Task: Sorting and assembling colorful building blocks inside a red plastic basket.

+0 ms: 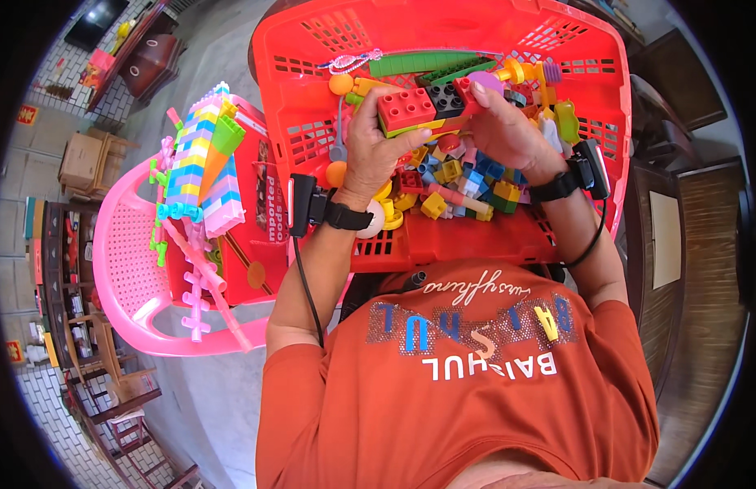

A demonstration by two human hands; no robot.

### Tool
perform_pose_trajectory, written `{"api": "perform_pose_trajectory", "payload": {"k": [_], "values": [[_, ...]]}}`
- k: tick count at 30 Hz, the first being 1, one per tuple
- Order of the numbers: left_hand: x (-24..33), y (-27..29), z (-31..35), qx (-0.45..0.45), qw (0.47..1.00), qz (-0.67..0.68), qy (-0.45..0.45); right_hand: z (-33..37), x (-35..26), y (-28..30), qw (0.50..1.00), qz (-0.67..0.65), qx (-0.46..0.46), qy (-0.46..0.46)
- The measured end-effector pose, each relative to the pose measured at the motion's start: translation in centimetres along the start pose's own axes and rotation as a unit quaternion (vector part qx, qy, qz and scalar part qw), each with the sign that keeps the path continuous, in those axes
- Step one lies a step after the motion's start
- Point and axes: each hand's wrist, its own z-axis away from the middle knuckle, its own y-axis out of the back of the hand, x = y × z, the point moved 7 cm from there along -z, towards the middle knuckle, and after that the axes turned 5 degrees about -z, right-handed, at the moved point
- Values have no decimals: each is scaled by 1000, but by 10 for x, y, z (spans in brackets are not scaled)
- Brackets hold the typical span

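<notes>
Over a red plastic basket (443, 248), I hold a built row of toy building bricks (406, 107). Its top has a red brick, a black brick (447, 98) and a red one at the right, with yellow-green and yellow bricks below. My left hand (374, 151) is closed round the left end, thumb along the near side. At the right end, my right hand (508, 134) is closed against the red brick; some of its fingers are hidden. A purple round piece (486, 81) shows just beyond those fingertips. Loose coloured bricks (468, 179) lie in the basket under both hands.
A pink plastic chair (121, 244) stands left of the basket, carrying a striped brick structure (191, 163) and pink linked sticks (197, 293). Along the basket's far side lies a green strip (427, 63). Orange balls (336, 173) sit at its left side. Wooden furniture (89, 163) stands farther left.
</notes>
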Motion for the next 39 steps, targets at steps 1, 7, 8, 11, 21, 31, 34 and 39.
{"api": "perform_pose_trajectory", "payload": {"k": [1,7,8,11,21,31,34,39], "values": [[0,0,0,1,1000,0,2,0,0,0,1000,-1,0,-2],[-3,-2,4,-5,1000,-23,13,4,-8,-14,999,-23,-6,34],[-5,-3,2,5,1000,-2,12,3,-7,-15,998,-48,10,36],[-14,-2,-5,10,999,28,30,-3,-2,-13,996,-78,8,50],[-26,-1,-2,-35,997,7,72,6,-36,-7,984,-80,75,139],[-10,33,-4,180,971,140,-66,-7,17,-27,889,419,-26,181],[-16,28,-2,175,975,132,37,7,33,-69,704,654,-28,276],[-12,22,-7,135,986,102,-7,1,44,-68,675,693,-65,246]]}}
